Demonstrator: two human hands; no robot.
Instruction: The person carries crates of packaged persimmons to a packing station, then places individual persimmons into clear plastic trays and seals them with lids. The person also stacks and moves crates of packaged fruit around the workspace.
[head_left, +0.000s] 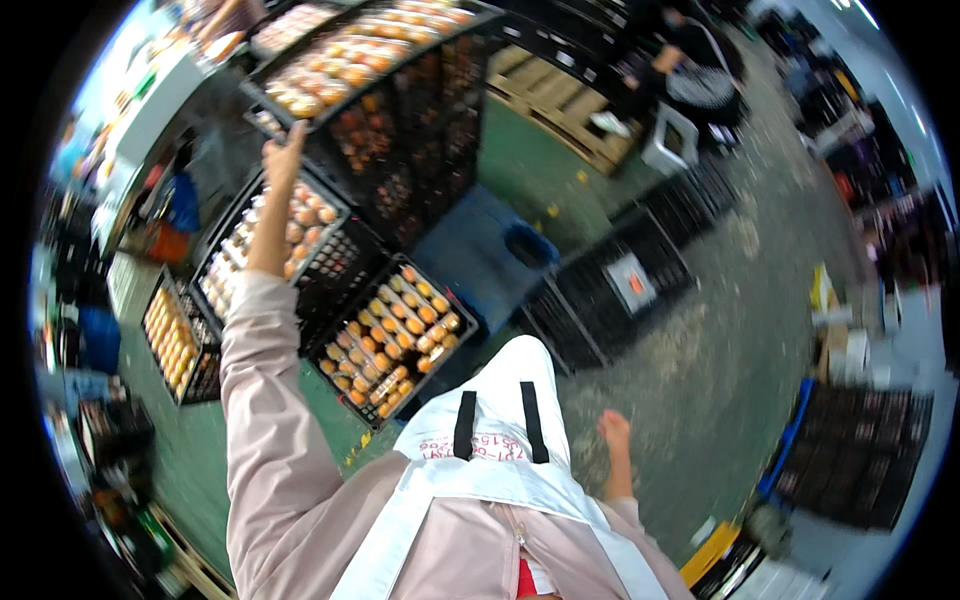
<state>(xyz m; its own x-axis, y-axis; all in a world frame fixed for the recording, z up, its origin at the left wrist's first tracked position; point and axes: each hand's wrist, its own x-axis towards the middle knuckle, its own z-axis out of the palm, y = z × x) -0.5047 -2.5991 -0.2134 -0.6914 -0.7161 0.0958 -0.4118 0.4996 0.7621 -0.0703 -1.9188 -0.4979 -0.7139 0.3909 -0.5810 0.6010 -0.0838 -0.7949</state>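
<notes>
My left hand (287, 154) reaches up to the near rim of a black plastic crate of wrapped fruit (352, 64), the top one of a tall stack; whether its fingers grip the rim is too blurred to tell. Beneath my forearm stands another crate of orange fruit (307, 221). Closer to my body, a lower black crate (390, 341) holds rows of small orange fruit in clear packs. My right hand (615, 426) hangs at my right side over the floor, holding nothing visible, its fingers blurred. I wear a white apron.
A blue plastic pallet (480, 255) lies beside the stack. Black crates (607, 285) stand right of it, one with a fruit pack on top. A person sits near a wooden pallet (555, 105) and a white stool (671, 139). More fruit crates (176, 337) stand at left.
</notes>
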